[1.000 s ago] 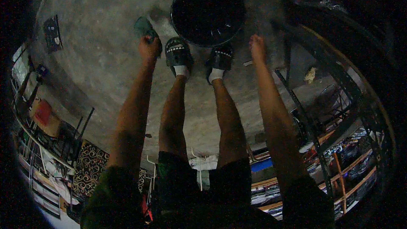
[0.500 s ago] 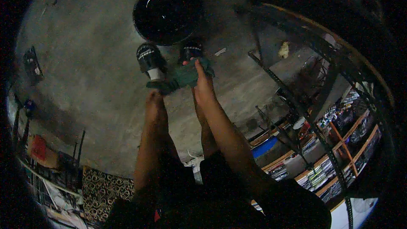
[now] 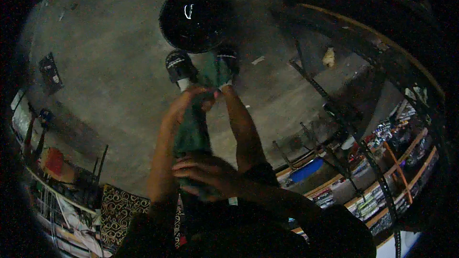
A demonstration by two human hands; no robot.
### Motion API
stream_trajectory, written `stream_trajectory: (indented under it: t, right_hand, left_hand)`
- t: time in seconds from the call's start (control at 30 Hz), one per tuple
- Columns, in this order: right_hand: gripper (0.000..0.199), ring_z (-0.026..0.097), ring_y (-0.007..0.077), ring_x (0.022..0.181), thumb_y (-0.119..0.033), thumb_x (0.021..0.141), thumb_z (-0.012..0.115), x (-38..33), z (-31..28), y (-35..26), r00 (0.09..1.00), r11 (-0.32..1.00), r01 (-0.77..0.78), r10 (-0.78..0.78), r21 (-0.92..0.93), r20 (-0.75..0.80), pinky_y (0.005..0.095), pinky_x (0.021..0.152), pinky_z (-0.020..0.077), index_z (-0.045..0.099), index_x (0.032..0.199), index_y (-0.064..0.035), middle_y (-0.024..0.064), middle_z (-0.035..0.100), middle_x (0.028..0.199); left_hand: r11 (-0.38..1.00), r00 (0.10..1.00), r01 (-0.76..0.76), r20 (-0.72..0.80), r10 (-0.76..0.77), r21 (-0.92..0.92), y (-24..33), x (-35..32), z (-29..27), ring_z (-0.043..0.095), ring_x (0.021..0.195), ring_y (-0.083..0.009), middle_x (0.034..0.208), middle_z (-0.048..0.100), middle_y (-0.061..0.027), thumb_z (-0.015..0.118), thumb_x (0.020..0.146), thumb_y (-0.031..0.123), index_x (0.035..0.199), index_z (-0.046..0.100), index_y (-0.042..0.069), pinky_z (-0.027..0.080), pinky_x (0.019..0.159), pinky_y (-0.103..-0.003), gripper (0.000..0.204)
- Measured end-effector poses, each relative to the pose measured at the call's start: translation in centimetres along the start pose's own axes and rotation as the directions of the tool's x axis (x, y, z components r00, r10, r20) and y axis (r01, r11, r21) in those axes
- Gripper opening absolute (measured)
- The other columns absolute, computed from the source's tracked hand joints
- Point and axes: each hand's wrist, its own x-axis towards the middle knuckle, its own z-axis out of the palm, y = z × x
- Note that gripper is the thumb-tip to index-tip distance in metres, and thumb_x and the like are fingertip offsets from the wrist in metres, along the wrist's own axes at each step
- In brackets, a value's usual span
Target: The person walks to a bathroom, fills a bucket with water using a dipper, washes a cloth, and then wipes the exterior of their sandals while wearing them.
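A dark green cloth (image 3: 192, 131) runs lengthwise between my hands, above my lap and legs. My left hand (image 3: 201, 94) is closed around it near my shoes, with the far end of the cloth (image 3: 209, 69) hanging out beyond the grip. Nearer my body, my right hand (image 3: 205, 174) lies across the near part of the cloth, fingers curled over it and slightly blurred. Just past my feet stands a round black basin (image 3: 193, 19) with a shiny dark surface that reflects light; neither hand touches it.
My dark shoes (image 3: 180, 67) rest on the grey concrete floor (image 3: 110, 76). To the right rise dark metal racks (image 3: 351, 129) and shelves with stacked papers (image 3: 363, 196). A patterned mat (image 3: 122, 215) and a red object (image 3: 52, 160) are at lower left; a dark flat object (image 3: 50, 74) lies left.
My right hand has drawn back from near the shoes to my lap, stretching the cloth lengthwise. My left hand has shifted forward and right along the cloth. The view has tilted slightly.
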Motion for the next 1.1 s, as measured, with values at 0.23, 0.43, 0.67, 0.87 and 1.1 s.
stream_trajectory:
  t: [0.23, 0.43, 0.67, 0.87, 1.1]
  right_hand:
    - [0.033, 0.051, 0.0230, 0.100, -0.027, 0.088, 0.049, -0.5, -7.7, 7.6, 0.780, 0.579, -0.127, 0.560, 0.806, -0.280, 0.0376, 0.089, 0.0424, 0.047, 0.113, -0.0053, 0.0127, 0.050, 0.109]
    - [0.068, 0.046, 0.0255, 0.112, -0.045, 0.083, 0.052, -2.1, -6.7, 9.6, 0.831, 0.066, -0.232, 0.532, 0.970, 0.163, 0.0369, 0.093, 0.0393, 0.025, 0.133, -0.0081, 0.0183, 0.039, 0.127]
    - [0.052, 0.042, 0.0236, 0.113, -0.032, 0.076, 0.063, 2.9, -10.0, 9.1, 0.850, 0.549, -0.385, 0.525, 0.742, 0.052, 0.0345, 0.092, 0.0362, 0.047, 0.119, -0.0070, 0.0103, 0.046, 0.118]
    - [0.036, 0.058, 0.0176, 0.081, -0.039, 0.075, 0.063, 14.4, -11.6, 18.1, 0.729, 0.742, -0.639, 0.498, -0.204, -0.471, 0.0302, 0.072, 0.0447, 0.060, 0.087, -0.0051, 0.0056, 0.060, 0.085]
    - [0.046, 0.051, 0.0296, 0.106, -0.038, 0.080, 0.056, 20.8, -15.6, 19.0, 0.877, 0.902, -0.399, 0.428, 0.164, -0.219, 0.0370, 0.091, 0.0399, 0.053, 0.113, -0.0043, 0.0168, 0.053, 0.113]
  left_hand:
    - [0.908, 0.931, 0.338, 0.229, -0.284, -0.248, -2.8, -6.4, 7.3, 0.057, 0.087, -0.0120, 0.101, 0.059, -0.0056, 0.057, 0.081, 0.040, 0.118, 0.048, 0.003, 0.047, 0.074, -0.023, 0.053]
    - [0.918, 0.901, 0.369, 0.298, -0.316, -0.143, -6.8, -3.8, 5.3, 0.060, 0.084, -0.0161, 0.097, 0.061, -0.0098, 0.064, 0.074, 0.022, 0.109, 0.053, 0.002, 0.047, 0.077, -0.028, 0.042]
    - [0.672, 0.563, 0.558, 0.817, 0.124, -0.487, -4.1, -3.5, 5.7, 0.058, 0.068, -0.0172, 0.080, 0.058, -0.0072, 0.060, 0.078, 0.023, 0.090, 0.058, 0.000, 0.047, 0.058, -0.029, 0.026]
    - [0.456, 0.944, -0.100, -0.061, 0.325, 0.884, 6.8, 3.7, 1.0, 0.057, 0.060, -0.0193, 0.073, 0.058, -0.0063, 0.056, 0.080, 0.030, 0.094, 0.056, 0.003, 0.047, 0.054, -0.032, 0.031]
    - [0.487, 0.818, -0.174, -0.150, 0.555, 0.856, 13.2, 5.5, 0.0, 0.054, 0.052, -0.0209, 0.070, 0.059, -0.0088, 0.050, 0.081, 0.034, 0.103, 0.049, 0.003, 0.045, 0.049, -0.033, 0.038]
